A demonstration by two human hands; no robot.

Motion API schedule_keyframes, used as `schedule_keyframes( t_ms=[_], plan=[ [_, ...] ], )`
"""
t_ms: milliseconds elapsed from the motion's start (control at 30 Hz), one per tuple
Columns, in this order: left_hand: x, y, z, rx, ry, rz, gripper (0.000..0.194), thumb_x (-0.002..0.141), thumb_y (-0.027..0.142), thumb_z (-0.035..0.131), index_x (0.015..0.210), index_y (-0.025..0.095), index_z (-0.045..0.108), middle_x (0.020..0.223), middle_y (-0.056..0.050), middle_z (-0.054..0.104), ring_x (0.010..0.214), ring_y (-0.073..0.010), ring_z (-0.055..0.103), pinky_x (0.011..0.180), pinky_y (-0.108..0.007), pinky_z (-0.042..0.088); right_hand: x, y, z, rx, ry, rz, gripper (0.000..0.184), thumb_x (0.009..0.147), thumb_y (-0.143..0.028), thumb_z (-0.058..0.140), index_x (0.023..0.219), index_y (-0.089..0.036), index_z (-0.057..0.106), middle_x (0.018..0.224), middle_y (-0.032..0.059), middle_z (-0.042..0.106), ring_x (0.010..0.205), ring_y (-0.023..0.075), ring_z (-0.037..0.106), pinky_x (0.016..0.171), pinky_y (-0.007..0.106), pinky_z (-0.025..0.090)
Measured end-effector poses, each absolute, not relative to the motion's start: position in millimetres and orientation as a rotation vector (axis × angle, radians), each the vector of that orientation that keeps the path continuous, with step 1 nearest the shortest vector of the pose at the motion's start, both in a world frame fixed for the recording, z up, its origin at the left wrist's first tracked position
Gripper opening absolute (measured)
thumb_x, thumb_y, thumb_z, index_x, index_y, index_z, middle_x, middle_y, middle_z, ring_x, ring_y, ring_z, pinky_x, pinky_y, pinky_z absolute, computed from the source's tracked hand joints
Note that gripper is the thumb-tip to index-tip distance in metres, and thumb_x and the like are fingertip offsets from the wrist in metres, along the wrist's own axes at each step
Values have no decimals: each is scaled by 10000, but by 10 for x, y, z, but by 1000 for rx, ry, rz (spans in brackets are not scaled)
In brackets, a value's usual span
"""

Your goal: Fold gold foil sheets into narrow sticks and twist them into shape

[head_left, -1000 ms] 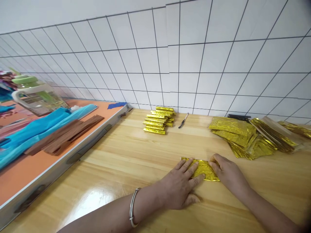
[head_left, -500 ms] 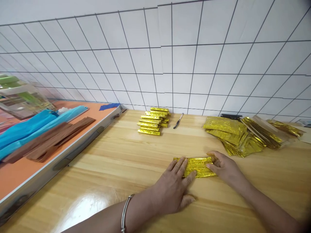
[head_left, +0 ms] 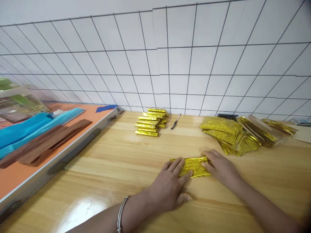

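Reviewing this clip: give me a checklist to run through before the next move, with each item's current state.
1. Left hand steadying the gold foil: ok, its fingers lie across the left part.
2. Right hand at the foil's right end: ok, thumb and fingers are there.
3. Firmness of the right hand's grip: cannot tell.
4. Whole foil piece visible: not ok, fingers cover parts of it.
5. Stack of gold strips away from both hands: ok, it lies farther back on the table.
6. Pen off the foil: ok, it lies apart, just right of the stack.
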State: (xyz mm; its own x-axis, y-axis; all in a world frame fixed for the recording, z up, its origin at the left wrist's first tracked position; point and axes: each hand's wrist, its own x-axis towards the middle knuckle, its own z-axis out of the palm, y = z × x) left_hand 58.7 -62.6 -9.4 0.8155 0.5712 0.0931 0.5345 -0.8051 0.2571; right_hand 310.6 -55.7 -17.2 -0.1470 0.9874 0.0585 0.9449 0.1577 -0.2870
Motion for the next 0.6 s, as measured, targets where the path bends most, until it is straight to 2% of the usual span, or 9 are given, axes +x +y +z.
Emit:
schedule_keyframes(
  t_ms=[167,300,367,433,467,500,567,600],
  plan=[
    [591,-551,-118,2663,884,396,407,890,459,416,1251,285,484,1350,-87,425,1273,-297,333,996,-482,297,3102,-509,-133,-1805,-2164,399,83,787,-269,522,850,-217,528,900,36,559,854,198,527,720,305,413],
    [593,-472,-168,2502,922,556,229,895,284,462,1101,251,555,1218,-40,536,1156,-203,448,962,-371,348,3029,-567,-175,-1671,-2104,481,39,781,-207,502,752,-212,476,814,12,540,800,175,504,697,291,392],
    [583,-432,-200,2445,1004,657,308,856,244,526,1163,228,505,1263,-56,500,1160,-203,435,965,-366,343,2975,-618,-189,-1626,-2024,614,50,797,-208,484,752,-214,463,745,-11,521,710,151,490,636,271,381],
    [565,-393,-220,2421,1091,732,482,811,254,597,1257,207,421,1319,-87,446,1180,-230,406,969,-390,328,2924,-668,-190,-1583,-1921,769,46,812,-231,479,771,-217,465,680,-34,483,626,130,455,576,253,362],
    [555,-376,-223,2412,1120,743,520,797,265,620,1267,201,407,1293,-93,467,1157,-237,420,954,-396,332,2903,-689,-187,-1564,-1867,831,43,814,-245,485,785,-218,470,658,-43,463,600,123,436,554,246,351],
    [545,-360,-221,2404,1133,735,483,797,274,624,1235,200,435,1218,-84,524,1100,-232,457,923,-389,345,2887,-706,-184,-1550,-1814,878,45,812,-259,497,804,-218,479,644,-49,445,583,117,420,538,241,341],
    [528,-336,-207,2390,1140,695,216,833,272,585,1033,197,546,952,-36,615,911,-194,523,832,-348,371,2868,-728,-180,-1537,-1714,947,104,796,-281,533,871,-215,504,640,-55,422,569,110,402,520,236,328],
    [522,-328,-197,2390,1143,684,86,856,264,555,898,190,565,827,-13,608,822,-174,524,789,-328,370,2862,-734,-181,-1531,-1662,985,165,787,-289,549,929,-214,511,644,-57,413,562,107,394,513,234,322]
  ],
)
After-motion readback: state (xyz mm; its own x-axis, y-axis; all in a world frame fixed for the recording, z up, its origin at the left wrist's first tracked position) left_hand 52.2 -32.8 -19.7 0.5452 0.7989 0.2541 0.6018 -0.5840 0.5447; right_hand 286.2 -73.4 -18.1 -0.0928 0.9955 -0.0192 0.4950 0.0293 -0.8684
